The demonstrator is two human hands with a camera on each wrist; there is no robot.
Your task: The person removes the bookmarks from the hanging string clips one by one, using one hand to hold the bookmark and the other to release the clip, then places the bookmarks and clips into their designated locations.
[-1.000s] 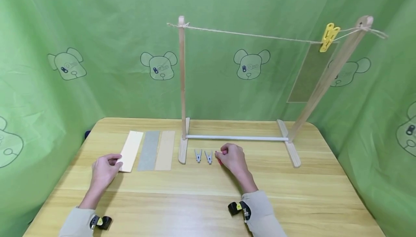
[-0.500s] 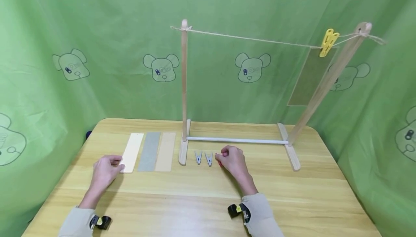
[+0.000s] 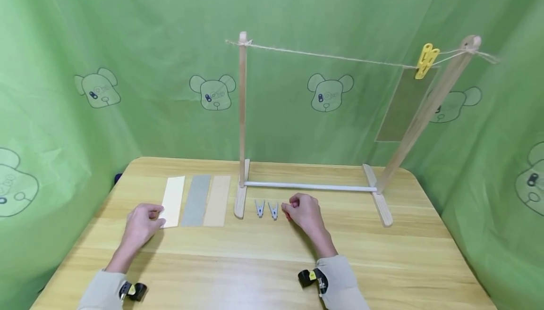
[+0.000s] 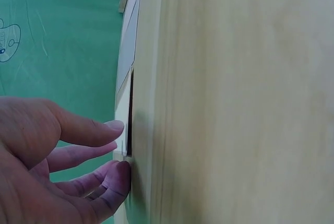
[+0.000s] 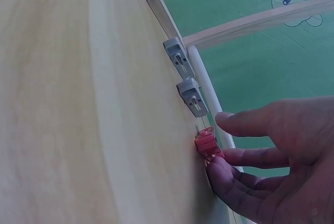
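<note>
White card (image 3: 173,201) has turned slightly, hands (image 3: 142,225) (image 3: 307,212) half-curled, left pinching its edge, right a red peg (image 5: 206,141)

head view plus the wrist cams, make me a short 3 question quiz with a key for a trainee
1. How many grey clips lie on the table?
2. True or false: the tan strip is the one nearest the left hand.
3. Which clip is at the fingertips of the right hand?
A) the yellow clip
B) the red clip
C) a grey clip

Key:
1. Two.
2. False; the cream strip is nearest.
3. B.
</note>
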